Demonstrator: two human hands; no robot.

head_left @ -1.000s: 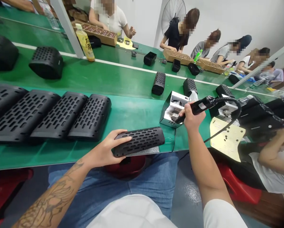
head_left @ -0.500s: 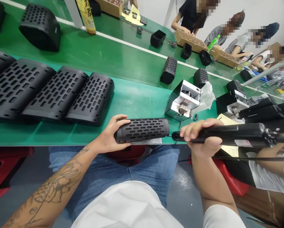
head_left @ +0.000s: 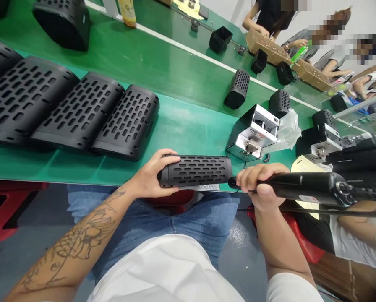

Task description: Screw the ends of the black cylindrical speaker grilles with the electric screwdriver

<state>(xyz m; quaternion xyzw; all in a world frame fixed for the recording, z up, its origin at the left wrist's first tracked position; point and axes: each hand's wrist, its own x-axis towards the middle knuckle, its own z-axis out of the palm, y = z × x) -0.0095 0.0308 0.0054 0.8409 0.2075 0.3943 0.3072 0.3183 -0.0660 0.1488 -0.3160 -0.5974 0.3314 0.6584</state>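
Note:
My left hand is wrapped round the left end of a black speaker housing with a slotted grille. The housing lies lengthwise at the front edge of the bench, over a strip of silvery bubble wrap. My right hand grips a black electric screwdriver, held level with its nose toward the housing's right end. The nose is at or very close to that end; its bit is hidden from view. Behind the housing stands a black-and-silver screw feeder.
Several slotted speaker housings lean in a row at the left. Another screw feeder stands at the right beside a seated co-worker's arm. More housings stand on the green bench. Co-workers sit across it near cardboard trays.
The whole view has shifted slightly. The screwdriver's nose has come closer to the housing's end, and the gap between them has narrowed. Both hands keep their grips.

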